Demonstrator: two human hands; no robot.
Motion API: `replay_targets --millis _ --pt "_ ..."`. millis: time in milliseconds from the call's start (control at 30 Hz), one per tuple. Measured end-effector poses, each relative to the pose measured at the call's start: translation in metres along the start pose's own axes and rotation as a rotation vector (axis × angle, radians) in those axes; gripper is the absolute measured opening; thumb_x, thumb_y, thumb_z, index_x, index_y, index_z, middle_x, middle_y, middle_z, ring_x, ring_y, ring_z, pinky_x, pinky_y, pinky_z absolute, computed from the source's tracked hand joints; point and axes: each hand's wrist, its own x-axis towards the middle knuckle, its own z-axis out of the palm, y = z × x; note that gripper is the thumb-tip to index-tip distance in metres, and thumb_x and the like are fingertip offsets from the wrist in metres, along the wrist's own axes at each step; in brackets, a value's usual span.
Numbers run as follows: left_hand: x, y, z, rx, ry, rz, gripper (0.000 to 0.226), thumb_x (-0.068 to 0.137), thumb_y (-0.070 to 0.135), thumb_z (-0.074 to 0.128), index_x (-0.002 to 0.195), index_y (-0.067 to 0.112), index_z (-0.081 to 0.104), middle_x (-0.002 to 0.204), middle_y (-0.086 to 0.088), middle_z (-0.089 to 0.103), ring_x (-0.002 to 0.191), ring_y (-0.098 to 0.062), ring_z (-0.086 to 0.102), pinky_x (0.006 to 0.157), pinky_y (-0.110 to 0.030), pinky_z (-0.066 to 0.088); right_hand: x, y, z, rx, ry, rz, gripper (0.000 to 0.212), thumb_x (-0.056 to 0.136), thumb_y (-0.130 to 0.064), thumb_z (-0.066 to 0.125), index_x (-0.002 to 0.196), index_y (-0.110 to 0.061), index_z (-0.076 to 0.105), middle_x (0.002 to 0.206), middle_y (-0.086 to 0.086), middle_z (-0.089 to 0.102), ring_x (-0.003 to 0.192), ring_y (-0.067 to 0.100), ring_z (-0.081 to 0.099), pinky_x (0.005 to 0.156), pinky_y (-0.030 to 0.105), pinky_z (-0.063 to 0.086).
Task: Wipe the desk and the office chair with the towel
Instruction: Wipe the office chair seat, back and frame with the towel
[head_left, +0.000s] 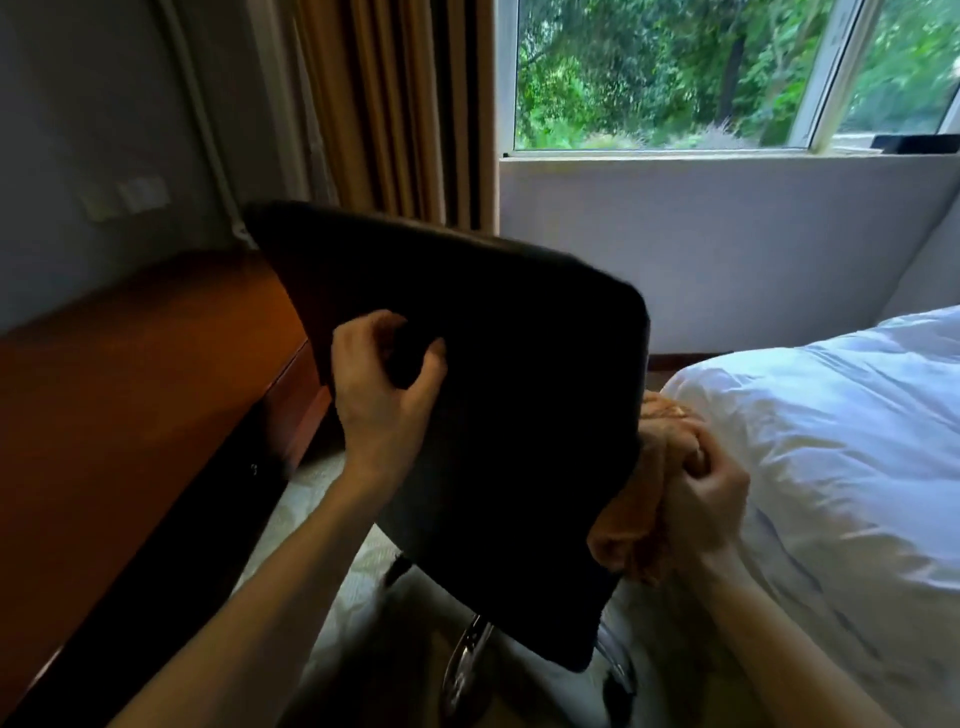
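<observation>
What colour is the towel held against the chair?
Orange-brown. The head view shows the towel bunched in the right hand at the black chair back's edge.

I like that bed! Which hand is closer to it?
Right. The right hand, gripping the towel, is beside the bed; the left hand holds the chair backrest, farther left.

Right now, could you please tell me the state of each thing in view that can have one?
left hand: fingers curled, gripping the office chair by its back.
right hand: gripping the towel.
office chair: back held by the left hand.
towel: bunched, pressed against the chair back's right edge.
curtain: drawn aside, window uncovered.
duvet: wrinkled.
</observation>
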Motion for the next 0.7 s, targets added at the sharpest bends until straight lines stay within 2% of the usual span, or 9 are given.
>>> replay_targets --millis 33,100,167,233,300,400,500,600,700 --pt "0.016 0.017 -0.007 0.079 0.064 0.12 0.055 0.084 0.037 0.078 0.125 0.01 0.055 0.126 -0.012 0.055 0.117 -0.024 0.056 0.097 -0.04 0.05 -0.007 -0.005 -0.01 -0.051 0.049 0.101 0.017 0.085 -0.036 0.065 0.095 -0.025 0.073 0.096 -0.006 0.074 0.089 0.006 0.068 0.08 0.029 0.057" --pt "0.055 0.047 -0.02 0.283 -0.006 0.334 0.075 0.079 0.041 0.079 0.138 0.004 0.05 0.145 -0.018 0.047 0.138 -0.034 0.044 0.114 -0.051 0.038 -0.028 -0.02 -0.033 -0.108 0.12 0.271 0.029 0.076 -0.038 0.059 0.097 -0.022 0.072 0.095 -0.003 0.073 0.09 0.016 0.069 0.081 0.037 0.058" --pt "0.082 0.071 -0.032 0.472 -0.307 0.346 0.082 0.079 0.052 0.071 0.146 0.01 0.047 0.153 -0.014 0.046 0.148 -0.031 0.036 0.125 -0.053 0.018 -0.05 -0.047 -0.058 -0.139 0.087 0.372 0.038 0.07 -0.035 0.053 0.1 -0.026 0.073 0.099 -0.005 0.074 0.095 0.017 0.07 0.088 0.045 0.059" --pt "0.098 0.093 -0.047 0.549 -0.573 0.236 0.074 0.083 0.057 0.07 0.142 0.018 0.052 0.148 -0.007 0.052 0.147 -0.026 0.037 0.127 -0.056 0.006 -0.063 -0.083 -0.082 -0.195 -0.015 0.405 0.043 0.066 -0.031 0.051 0.102 -0.034 0.074 0.104 -0.005 0.074 0.1 0.019 0.07 0.091 0.047 0.058" --pt "0.107 0.116 -0.057 0.596 -0.689 0.184 0.063 0.085 0.061 0.07 0.133 0.022 0.058 0.137 -0.004 0.059 0.138 -0.025 0.045 0.126 -0.054 0.01 -0.063 -0.115 -0.097 -0.256 -0.136 0.376 0.04 0.064 -0.026 0.052 0.093 -0.045 0.072 0.099 -0.003 0.074 0.095 0.021 0.07 0.087 0.043 0.057" --pt "0.107 0.15 -0.068 0.642 -0.812 0.163 0.056 0.089 0.06 0.068 0.132 0.025 0.058 0.134 -0.003 0.06 0.133 -0.025 0.048 0.117 -0.049 0.022 -0.061 -0.156 -0.108 -0.289 -0.256 0.341 0.038 0.064 -0.021 0.053 0.086 -0.046 0.071 0.093 0.0 0.072 0.086 0.02 0.067 0.082 0.04 0.057" --pt "0.104 0.177 -0.07 0.61 -0.936 0.093 0.056 0.09 0.049 0.068 0.138 0.026 0.054 0.135 -0.001 0.059 0.134 -0.024 0.048 0.114 -0.052 0.024 -0.068 -0.192 -0.118 -0.247 -0.274 0.306 0.035 0.059 -0.032 0.049 0.084 -0.046 0.069 0.08 -0.008 0.07 0.076 0.015 0.065 0.071 0.036 0.054" --pt "0.103 0.209 -0.073 0.553 -1.125 0.007 0.067 0.092 0.046 0.066 0.151 0.024 0.043 0.149 0.0 0.051 0.142 -0.023 0.043 0.118 -0.056 0.025 -0.082 -0.226 -0.137 -0.225 -0.314 0.343 0.044 0.056 -0.036 0.047 0.089 -0.052 0.07 0.085 -0.021 0.071 0.08 0.005 0.066 0.073 0.032 0.054" --pt "0.114 0.23 -0.085 0.562 -1.309 -0.042 0.074 0.096 0.045 0.066 0.159 0.024 0.033 0.162 -0.001 0.039 0.147 -0.024 0.039 0.122 -0.05 0.029 -0.095 -0.257 -0.165 -0.229 -0.375 0.377 0.037 0.062 -0.036 0.049 0.089 -0.051 0.069 0.087 -0.021 0.071 0.081 0.001 0.066 0.072 0.03 0.052"
